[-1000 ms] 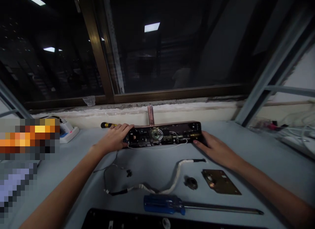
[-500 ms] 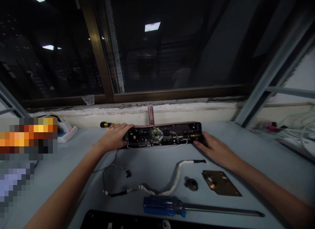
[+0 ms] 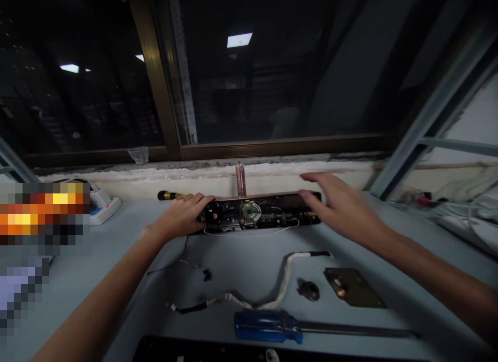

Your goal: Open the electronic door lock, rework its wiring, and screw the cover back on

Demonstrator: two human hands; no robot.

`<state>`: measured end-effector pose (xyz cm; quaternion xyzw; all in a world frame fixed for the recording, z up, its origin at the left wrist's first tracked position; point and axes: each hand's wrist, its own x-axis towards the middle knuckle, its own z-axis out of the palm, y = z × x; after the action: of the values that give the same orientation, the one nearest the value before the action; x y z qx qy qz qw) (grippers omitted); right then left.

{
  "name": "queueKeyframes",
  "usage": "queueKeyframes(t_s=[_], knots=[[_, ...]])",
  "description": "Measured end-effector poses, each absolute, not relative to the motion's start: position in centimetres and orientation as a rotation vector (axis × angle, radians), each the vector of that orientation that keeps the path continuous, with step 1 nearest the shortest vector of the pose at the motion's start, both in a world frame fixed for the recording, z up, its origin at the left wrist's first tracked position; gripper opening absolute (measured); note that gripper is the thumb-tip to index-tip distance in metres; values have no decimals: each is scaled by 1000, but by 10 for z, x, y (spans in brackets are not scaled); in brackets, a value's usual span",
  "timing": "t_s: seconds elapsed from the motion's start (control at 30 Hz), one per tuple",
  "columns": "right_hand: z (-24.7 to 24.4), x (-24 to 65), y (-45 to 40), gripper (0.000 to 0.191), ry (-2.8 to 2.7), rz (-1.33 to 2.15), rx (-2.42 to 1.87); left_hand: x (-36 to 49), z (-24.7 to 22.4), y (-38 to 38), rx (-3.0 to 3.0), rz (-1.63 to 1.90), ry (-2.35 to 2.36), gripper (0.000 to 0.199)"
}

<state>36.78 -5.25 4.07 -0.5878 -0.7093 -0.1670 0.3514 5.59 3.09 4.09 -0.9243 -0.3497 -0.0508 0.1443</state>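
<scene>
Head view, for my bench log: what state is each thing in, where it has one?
Black housing: open, inner parts exposed
Left hand: closed on the housing's left end
Right hand: open, thumb and fingers apart
Blue screwdriver: lying flat, unheld
White-wrapped cable: lying in bends, unheld
Metal plate: lying flat, unheld
Dark round part: lying loose

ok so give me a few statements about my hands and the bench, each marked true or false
1. The left hand holds the left end of the black housing. True.
2. The screwdriver's handle points right. False: the screwdriver's blue handle is on the left.
3. The flat metal plate lies right of the dark round part. True.
4. The cable is wound around the screwdriver. False: the white cable lies loose on the table.
</scene>
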Motion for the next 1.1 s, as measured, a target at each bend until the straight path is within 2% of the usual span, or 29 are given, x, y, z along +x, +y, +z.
queueKeyframes(t_s=[0.13, 0.2, 0.27, 0.43, 0.53, 1.1], knots=[[51, 298, -38, 30, -2346, -485, -1277, 54, 44, 32, -2695, -114, -991, 51], [46, 267, -27, 36, -2460, -437, -1288, 54, 45, 32, -2711, -113, -987, 55], [37, 244, -16, 43, -2476, -442, -1307, 53, 46, 32, -2715, -116, -984, 55], [19, 221, 0, 59, -2372, -479, -1365, 54, 46, 32, -2659, -116, -1027, 38], [13, 218, 2, 70, -2320, -517, -1368, 56, 45, 33, -2625, -120, -1040, 40], [6, 206, -4, 64, -2165, -526, -1444, 57, 42, 31, -2613, -117, -1032, 44]])
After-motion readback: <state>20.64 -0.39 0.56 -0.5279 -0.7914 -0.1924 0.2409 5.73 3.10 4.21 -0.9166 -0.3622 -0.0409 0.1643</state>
